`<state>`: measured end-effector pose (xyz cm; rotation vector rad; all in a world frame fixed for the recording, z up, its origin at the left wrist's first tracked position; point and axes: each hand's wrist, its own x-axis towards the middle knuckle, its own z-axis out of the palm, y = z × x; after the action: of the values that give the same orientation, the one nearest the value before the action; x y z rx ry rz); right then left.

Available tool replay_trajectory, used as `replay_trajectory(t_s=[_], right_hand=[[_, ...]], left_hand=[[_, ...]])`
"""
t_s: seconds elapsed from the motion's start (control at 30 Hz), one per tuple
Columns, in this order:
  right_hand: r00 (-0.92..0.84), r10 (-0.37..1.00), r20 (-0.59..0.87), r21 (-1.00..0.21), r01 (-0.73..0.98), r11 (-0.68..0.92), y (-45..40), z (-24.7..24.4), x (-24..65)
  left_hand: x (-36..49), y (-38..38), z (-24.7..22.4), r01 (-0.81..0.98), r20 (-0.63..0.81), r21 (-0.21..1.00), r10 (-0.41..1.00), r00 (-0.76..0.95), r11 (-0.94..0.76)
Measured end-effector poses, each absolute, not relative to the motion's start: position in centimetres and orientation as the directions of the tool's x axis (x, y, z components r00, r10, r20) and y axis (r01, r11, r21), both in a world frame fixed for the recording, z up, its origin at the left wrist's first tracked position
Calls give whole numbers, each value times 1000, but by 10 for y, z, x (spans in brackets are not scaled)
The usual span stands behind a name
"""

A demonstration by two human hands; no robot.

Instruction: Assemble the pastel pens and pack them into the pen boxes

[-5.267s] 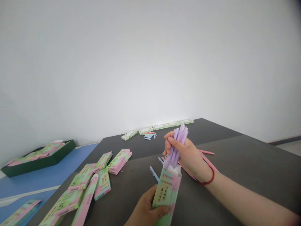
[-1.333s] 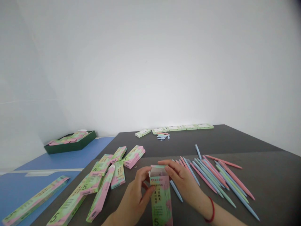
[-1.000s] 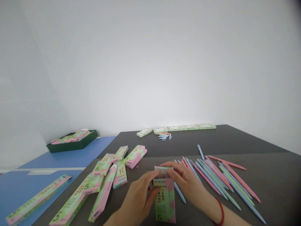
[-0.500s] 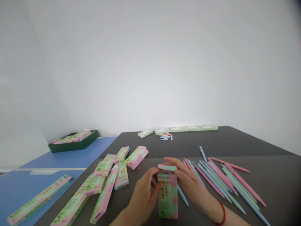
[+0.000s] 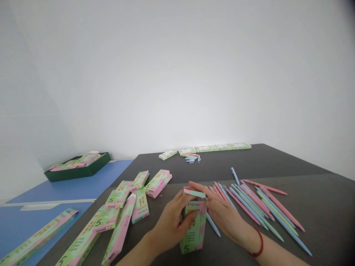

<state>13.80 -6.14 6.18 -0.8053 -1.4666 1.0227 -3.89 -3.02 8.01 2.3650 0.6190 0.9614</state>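
A small green and pink pen box [image 5: 194, 234] stands upright in front of me, with its top flap lifted. My left hand [image 5: 168, 223] grips the box from its left side, thumb across the printed front. My right hand [image 5: 226, 216], with a red cord at the wrist, holds the top right edge by the flap. Its fingertips are partly hidden behind the flap. Beside the box lies one light blue pen [image 5: 213, 224]. To the right of my right hand spreads a pile of pink, blue and green pens [image 5: 251, 205].
Several similar boxes [image 5: 119, 194] lie in a loose heap on the left of the dark table [image 5: 313, 207]. A dark green tray [image 5: 91, 168] with more boxes stands on the blue surface at far left. Pale boxes [image 5: 223, 147] line the back edge near small pen pieces [image 5: 191, 159].
The box now leans slightly and has turned a little in my hands. My left thumb reaches further across its front. The whole view has shifted slightly.
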Motion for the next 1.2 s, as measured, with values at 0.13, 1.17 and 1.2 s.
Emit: replay_trajectory(t_s=[0.13, 1.17, 1.2], right_hand=[[-183, 901, 394, -914, -181, 363, -63, 59, 134], [-183, 861, 474, -646, 593, 481, -70, 102, 139], [-189, 854, 485, -630, 601, 491, -69, 100, 139]], left_hand=[[-41, -31, 84, 224, 444, 652, 604, 662, -725], [-28, -8, 17, 140, 350, 883, 828, 437, -447], [-28, -9, 16, 143, 349, 883, 830, 435, -447]])
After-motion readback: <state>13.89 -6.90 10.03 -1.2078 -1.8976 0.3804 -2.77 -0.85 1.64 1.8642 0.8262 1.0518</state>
